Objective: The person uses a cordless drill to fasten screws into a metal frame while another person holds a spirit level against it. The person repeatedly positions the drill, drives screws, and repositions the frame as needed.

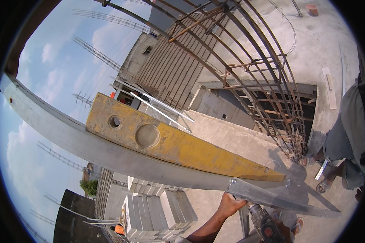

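Note:
A long grey metal channel (121, 160) runs from the upper left to the middle right. On it lies a scuffed yellow spirit level (182, 152) with two round vials. Below its right end, my left hand (229, 205) is closed round the corner where a second metal channel (271, 198) joins, thumb on the metal. A power drill (264, 227) with a dark body stands just right of that hand, its chuck up against the joint. Behind the drill, my right hand (286, 231) is in shadow and partly hidden, closed on the drill.
A tied rebar cage (267, 81) rises over a square floor opening (231, 105). Grey blocks (154, 210) are stacked below the channel. At the right stands a person in shorts (344, 133) and sandals. A wooden strip (329, 89) and a red bucket (312, 9) rest on the concrete.

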`<state>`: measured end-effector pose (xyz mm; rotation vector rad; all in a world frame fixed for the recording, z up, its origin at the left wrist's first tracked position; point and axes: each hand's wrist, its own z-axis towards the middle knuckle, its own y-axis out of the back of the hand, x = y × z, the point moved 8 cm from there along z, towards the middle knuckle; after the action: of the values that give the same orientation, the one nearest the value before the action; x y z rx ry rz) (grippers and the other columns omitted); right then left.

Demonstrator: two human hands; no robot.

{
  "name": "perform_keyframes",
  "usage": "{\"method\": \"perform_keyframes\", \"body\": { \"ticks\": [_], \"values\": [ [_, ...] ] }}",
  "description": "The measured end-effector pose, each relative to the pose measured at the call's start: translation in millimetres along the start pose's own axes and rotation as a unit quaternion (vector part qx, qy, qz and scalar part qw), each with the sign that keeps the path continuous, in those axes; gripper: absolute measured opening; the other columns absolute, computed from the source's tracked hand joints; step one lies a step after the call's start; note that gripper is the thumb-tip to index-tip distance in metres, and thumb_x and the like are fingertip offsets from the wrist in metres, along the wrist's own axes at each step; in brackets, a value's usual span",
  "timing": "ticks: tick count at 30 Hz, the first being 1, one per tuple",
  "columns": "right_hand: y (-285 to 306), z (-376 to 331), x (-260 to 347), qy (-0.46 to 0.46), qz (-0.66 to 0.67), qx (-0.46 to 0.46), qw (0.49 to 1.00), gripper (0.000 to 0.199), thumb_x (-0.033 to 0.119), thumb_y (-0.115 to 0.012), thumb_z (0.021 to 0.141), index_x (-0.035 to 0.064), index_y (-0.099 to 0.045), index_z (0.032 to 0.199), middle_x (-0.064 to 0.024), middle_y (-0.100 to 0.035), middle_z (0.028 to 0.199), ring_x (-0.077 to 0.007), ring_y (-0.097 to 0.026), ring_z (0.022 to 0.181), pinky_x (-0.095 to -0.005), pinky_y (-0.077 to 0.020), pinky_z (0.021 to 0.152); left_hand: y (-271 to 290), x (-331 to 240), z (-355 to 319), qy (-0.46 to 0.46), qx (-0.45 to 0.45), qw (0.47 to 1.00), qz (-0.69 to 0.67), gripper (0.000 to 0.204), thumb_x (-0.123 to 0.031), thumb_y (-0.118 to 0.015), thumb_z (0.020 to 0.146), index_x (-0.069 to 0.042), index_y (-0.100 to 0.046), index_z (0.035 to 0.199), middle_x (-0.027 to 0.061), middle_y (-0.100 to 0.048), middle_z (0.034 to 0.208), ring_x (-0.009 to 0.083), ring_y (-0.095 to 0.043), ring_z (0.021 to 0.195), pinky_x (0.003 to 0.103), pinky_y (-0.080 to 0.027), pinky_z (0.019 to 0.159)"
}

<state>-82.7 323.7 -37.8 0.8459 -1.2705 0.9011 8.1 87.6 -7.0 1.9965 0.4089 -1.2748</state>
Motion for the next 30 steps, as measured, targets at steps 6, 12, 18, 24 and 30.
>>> {"method": "perform_keyframes", "body": {
  "ticks": [6,12,18,24,30],
  "values": [
    [-3,-2,-3,-0.033,-0.018,-0.025,0.999,0.044,0.018,-0.079,0.076,0.0036,-0.064,0.115,-0.0149,-0.068,0.092,-0.0317,-0.067,0.081,-0.0397,-0.0524,0.068,-6,-9,1,0.05,-0.007,0.994,0.093,0.05,-0.004,-0.076,0.075,0.005,-0.058,0.121,0.0127,-0.066,0.113,0.0213,-0.063,0.108,0.037,-0.049,0.097],
    [-2,-2,4,-0.02,0.02,-0.046,0.999,0.039,0.013,-0.077,0.075,0.0036,-0.065,0.111,-0.0132,-0.068,0.09,-0.0292,-0.067,0.078,-0.0386,-0.0527,0.066,-5,-13,-1,0.038,0.07,0.997,-0.01,0.062,-0.01,-0.08,0.078,0.005,-0.05,0.13,0.0121,-0.06,0.127,0.0236,-0.056,0.119,0.039,-0.044,0.103],
    [0,1,10,-0.005,0.029,-0.049,0.998,0.038,0.012,-0.077,0.074,0.0033,-0.065,0.109,-0.0114,-0.068,0.09,-0.0265,-0.067,0.078,-0.0372,-0.0527,0.066,7,-7,-1,-0.013,0.119,0.959,-0.256,0.079,-0.029,-0.085,0.079,0.001,-0.042,0.138,0.0112,-0.057,0.129,0.0225,-0.054,0.121,0.039,-0.041,0.104],
    [0,0,8,-0.031,0.027,-0.062,0.997,0.036,0.009,-0.075,0.076,0.0024,-0.066,0.109,-0.011,-0.069,0.091,-0.0248,-0.066,0.077,-0.0356,-0.0526,0.067,3,8,9,-0.114,0.021,0.981,-0.155,0.08,-0.044,-0.084,0.08,0.001,-0.047,0.133,0.01,-0.06,0.123,0.0201,-0.058,0.114,0.037,-0.045,0.1],
    [-7,-2,-3,-0.066,0.08,-0.059,0.993,0.035,0.008,-0.076,0.077,0.0031,-0.065,0.11,-0.008,-0.069,0.09,-0.0186,-0.065,0.078,-0.0334,-0.0516,0.066,7,0,8,-0.125,-0.013,0.988,-0.089,0.065,-0.046,-0.085,0.079,0.0,-0.06,0.118,0.0057,-0.065,0.11,0.0175,-0.061,0.104,0.035,-0.048,0.094]
  ]
}}
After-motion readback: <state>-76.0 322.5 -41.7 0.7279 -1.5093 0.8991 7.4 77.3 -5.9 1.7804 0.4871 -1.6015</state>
